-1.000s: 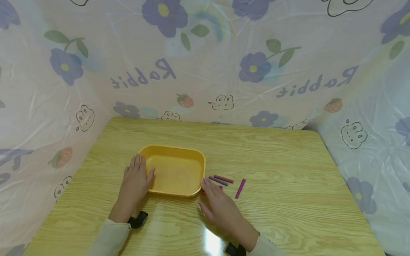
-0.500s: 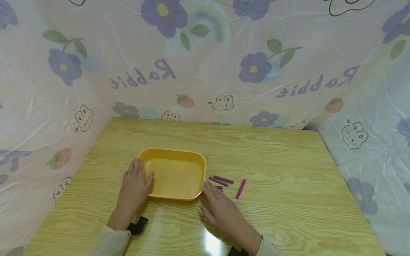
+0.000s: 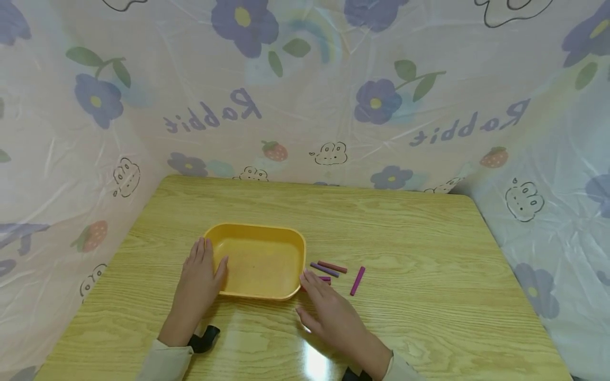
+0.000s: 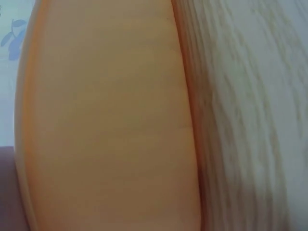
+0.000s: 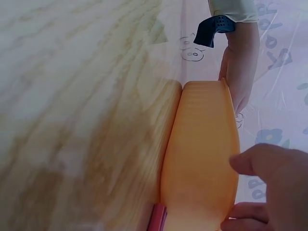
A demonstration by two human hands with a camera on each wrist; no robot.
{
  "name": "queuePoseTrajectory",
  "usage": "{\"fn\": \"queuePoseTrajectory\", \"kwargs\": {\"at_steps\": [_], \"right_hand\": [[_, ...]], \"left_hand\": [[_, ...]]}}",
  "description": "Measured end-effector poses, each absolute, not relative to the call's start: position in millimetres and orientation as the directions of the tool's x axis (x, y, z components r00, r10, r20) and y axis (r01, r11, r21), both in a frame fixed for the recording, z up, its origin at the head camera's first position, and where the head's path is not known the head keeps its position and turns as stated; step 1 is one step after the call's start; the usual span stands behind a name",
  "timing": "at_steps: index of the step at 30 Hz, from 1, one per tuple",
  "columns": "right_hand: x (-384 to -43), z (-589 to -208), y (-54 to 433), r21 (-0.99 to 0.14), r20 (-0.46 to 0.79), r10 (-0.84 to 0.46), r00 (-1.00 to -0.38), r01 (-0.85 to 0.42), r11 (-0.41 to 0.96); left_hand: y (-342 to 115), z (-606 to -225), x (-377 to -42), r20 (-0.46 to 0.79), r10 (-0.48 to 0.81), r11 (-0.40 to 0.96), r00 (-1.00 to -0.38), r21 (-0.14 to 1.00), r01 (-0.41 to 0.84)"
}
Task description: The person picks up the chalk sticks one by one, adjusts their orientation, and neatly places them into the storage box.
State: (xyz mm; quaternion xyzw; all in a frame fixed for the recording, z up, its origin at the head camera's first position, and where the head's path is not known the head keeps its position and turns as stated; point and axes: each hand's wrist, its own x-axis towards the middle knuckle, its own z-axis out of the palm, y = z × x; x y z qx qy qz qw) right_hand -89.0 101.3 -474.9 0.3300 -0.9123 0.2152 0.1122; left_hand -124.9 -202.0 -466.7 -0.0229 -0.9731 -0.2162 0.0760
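A yellow rectangular plastic basin (image 3: 257, 267) with rounded corners stands on the wooden table, nothing visible inside it. My left hand (image 3: 194, 283) holds its left wall, thumb over the rim on the inner side and fingers along the outside. At the near right corner, the extended fingertips of my right hand (image 3: 331, 312) touch the outer side; the thumb stands apart from them. Just beyond those fingers lie a magenta stick (image 3: 326, 279), partly hidden by the hand, a purple stick (image 3: 325, 270) and a brown stick (image 3: 332, 266), all crayon-like. In the right wrist view, a reddish stick (image 5: 157, 219) lies beside the basin wall.
Another magenta stick (image 3: 357, 281) lies apart, farther right on the wooden table (image 3: 429, 254). Patterned sheeting (image 3: 305, 106) hangs behind the table and along both sides. Dark straps (image 3: 205, 338) with blocks are on the wrists.
The basin has slid a short way toward me, both hands moving with it. Its shift is smaller in the last half second. The sticks have stayed in place.
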Motion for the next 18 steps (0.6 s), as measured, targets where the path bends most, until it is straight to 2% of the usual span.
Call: {"fn": "queuePoseTrajectory", "kwargs": {"at_steps": [4, 10, 15, 18], "right_hand": [[-91.0, -474.8, 105.0, -0.369, 0.317, -0.564, -0.762, -0.647, 0.667], [-97.1, -473.4, 115.8, -0.514, 0.263, -0.517, -0.814, -0.572, 0.639], [-112.5, -469.8, 132.1, -0.563, 0.278, -0.446, -0.851, -0.521, 0.642], [-123.9, -467.9, 143.9, -0.576, 0.220, -0.411, -0.885, -0.458, 0.677]], "left_hand": [[-208.6, -466.0, -125.1, 0.130, 0.038, 0.901, -0.991, 0.424, 0.090], [-220.2, -459.6, -123.7, 0.064, 0.134, 0.862, -0.989, 0.485, 0.148], [-232.2, -458.0, -119.6, 0.046, 0.190, 0.846, -0.981, 0.499, 0.187], [-239.2, -457.5, -116.7, 0.041, 0.213, 0.836, -0.976, 0.509, 0.204]]}}
